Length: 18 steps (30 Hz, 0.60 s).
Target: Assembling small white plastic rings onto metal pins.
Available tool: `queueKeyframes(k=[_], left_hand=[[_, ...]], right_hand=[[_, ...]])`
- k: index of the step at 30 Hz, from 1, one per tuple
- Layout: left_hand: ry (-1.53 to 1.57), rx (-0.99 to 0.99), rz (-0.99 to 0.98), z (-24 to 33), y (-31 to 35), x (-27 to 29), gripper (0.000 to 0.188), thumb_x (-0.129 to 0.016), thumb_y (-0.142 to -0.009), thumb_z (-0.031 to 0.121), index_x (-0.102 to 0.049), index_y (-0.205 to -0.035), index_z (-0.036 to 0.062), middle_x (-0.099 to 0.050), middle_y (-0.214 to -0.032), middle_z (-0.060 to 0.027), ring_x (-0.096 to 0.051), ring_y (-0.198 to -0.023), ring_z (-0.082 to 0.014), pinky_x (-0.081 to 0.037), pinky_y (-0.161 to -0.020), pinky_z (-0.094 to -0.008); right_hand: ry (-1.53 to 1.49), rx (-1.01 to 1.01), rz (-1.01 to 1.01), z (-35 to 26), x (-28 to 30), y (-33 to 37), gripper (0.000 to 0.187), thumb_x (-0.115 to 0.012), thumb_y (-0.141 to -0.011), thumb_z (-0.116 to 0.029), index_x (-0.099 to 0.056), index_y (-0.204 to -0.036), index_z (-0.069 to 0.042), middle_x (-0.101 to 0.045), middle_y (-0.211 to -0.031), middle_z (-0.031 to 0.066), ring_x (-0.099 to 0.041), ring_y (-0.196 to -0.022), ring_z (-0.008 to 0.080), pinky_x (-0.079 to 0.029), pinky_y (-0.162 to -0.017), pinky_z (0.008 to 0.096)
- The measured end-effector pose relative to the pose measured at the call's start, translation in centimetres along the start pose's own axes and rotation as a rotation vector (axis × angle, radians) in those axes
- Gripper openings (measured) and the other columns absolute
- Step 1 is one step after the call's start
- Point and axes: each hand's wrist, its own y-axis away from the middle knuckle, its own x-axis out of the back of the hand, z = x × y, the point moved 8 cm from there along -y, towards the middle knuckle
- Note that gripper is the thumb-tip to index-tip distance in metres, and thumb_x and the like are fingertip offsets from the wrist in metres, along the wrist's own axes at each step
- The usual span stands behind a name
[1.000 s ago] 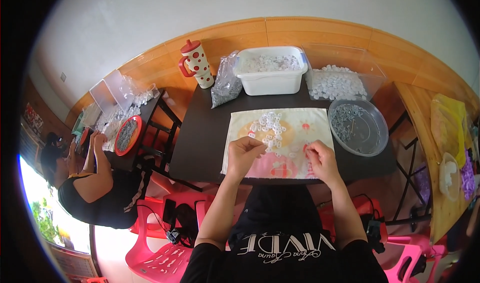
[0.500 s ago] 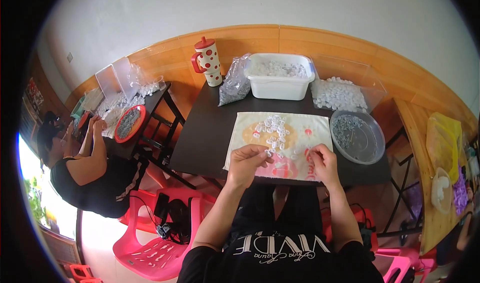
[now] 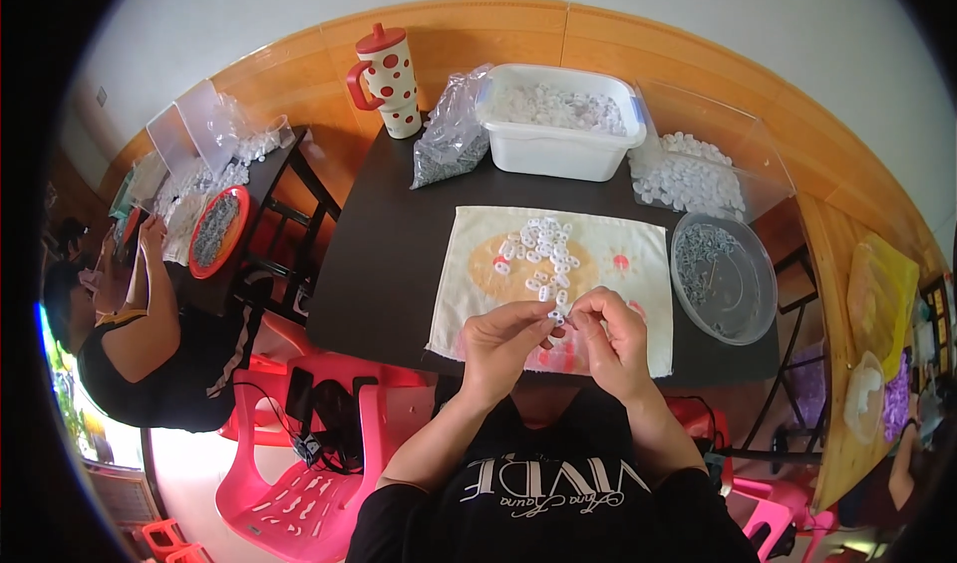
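Observation:
My left hand (image 3: 495, 354) is closed in a pinch on a small white plastic piece with holes (image 3: 556, 318), at the near part of a printed cream cloth (image 3: 643, 249). Right beside it, my right hand (image 3: 616, 352) has its thumb and fingers pressed together, almost touching that piece. Whatever sits in the right fingertips is too small to make out. Past my hands, several loose white pieces of the same sort (image 3: 543, 244) lie heaped on the cloth. To the right stands a round clear tub (image 3: 738, 314) partly filled with small grey metal parts (image 3: 701, 254).
Along the table's back are a spotted tumbler (image 3: 397, 90), a plastic bag of grey parts (image 3: 449, 149), a white bin (image 3: 558, 154) and a clear box of white pieces (image 3: 688, 179). Another person (image 3: 150, 364) works at a table on the left. A pink chair (image 3: 289, 503) stands nearby.
My right hand has moved left from the cloth's right side to meet my left hand. The left hand still pinches its white piece. The view has shifted slightly.

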Motion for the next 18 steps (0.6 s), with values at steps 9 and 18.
queueKeyframes(k=[9,18], left_hand=[[0.025,0.014,-0.019,-0.9,-0.5,0.5,0.020,-0.063,-0.089,-0.007,-0.070,-0.107,-0.0007,-0.071,-0.092,-0.0098,-0.068,-0.081,-0.0155,-0.053,-0.065,-0.0250],[-0.013,-0.003,0.011,-1.0,0.0,0.6,0.020,-0.062,-0.086,-0.012,-0.070,-0.104,-0.0047,-0.070,-0.092,-0.0134,-0.070,-0.081,-0.0196,-0.056,-0.067,-0.0266]], right_hand=[[0.097,0.031,0.002,0.3,-0.6,-0.6,0.002,-0.055,-0.090,0.004,-0.055,-0.089,0.003,-0.057,-0.082,0.0094,-0.054,-0.071,0.0156,-0.044,-0.067,0.0257],[0.200,0.083,-0.032,0.1,-1.3,-0.5,0.004,-0.055,-0.091,0.003,-0.053,-0.087,0.002,-0.054,-0.080,0.0108,-0.053,-0.069,0.0188,-0.043,-0.064,0.0277]])
